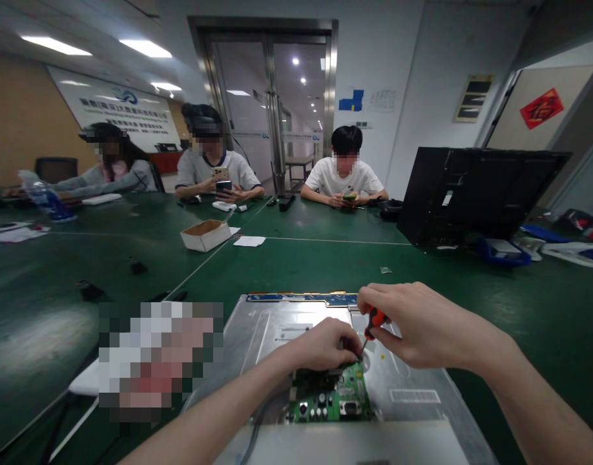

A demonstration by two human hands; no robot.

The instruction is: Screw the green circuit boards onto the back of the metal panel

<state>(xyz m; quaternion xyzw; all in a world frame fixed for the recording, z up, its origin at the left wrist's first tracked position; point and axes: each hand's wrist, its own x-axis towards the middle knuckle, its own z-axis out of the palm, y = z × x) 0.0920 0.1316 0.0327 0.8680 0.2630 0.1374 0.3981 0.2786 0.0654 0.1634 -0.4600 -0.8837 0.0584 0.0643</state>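
A red and black screwdriver (375, 319) is gripped in my right hand (417, 326), its thin shaft slanting down to the upper corner of a green circuit board (330, 394). My left hand (328, 343) is closed at that same corner, fingertips by the screwdriver's tip; whatever they pinch is hidden. The board sits on the silver metal back of a flat display panel (413, 413). Along the panel's far edge runs a narrow blue circuit strip (301, 298). A grey cable (255, 433) lies to the left of the board.
On the green table (325, 258) stand an open cardboard box (207, 235) and, at right, a black monitor (475, 194). White paper (249, 241) lies beyond the panel. A blurred-out object (161, 355) is at left. Three people sit across the table; two hold phones.
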